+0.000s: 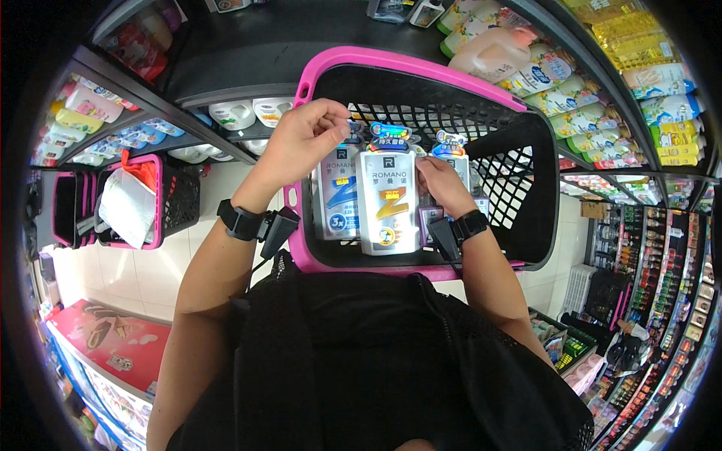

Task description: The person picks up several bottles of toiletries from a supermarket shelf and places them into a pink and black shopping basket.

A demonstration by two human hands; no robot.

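Note:
A black plastic shopping basket [538,186] with a pink rim is in front of me. Several silver-white Romano bottles with shiny neck tags stand inside it. My right hand [443,183] grips the right edge of the middle bottle [389,206], which has a gold design. Over the basket's left side, my left hand [313,138] is loosely curled near the top of the bottle with a blue design [337,197]. Whether its fingertips pinch anything is hidden. A third bottle [458,163] is partly covered by my right hand. Beside it sits a small purple pack [430,217].
Behind the basket runs a black shelf [242,51]. Detergent bottles [541,73] line the right shelves. Another pink-rimmed basket [177,194] holding a white package [127,206] stands to the left. A red-topped display box [113,341] is at lower left. Another person [629,349] is far right.

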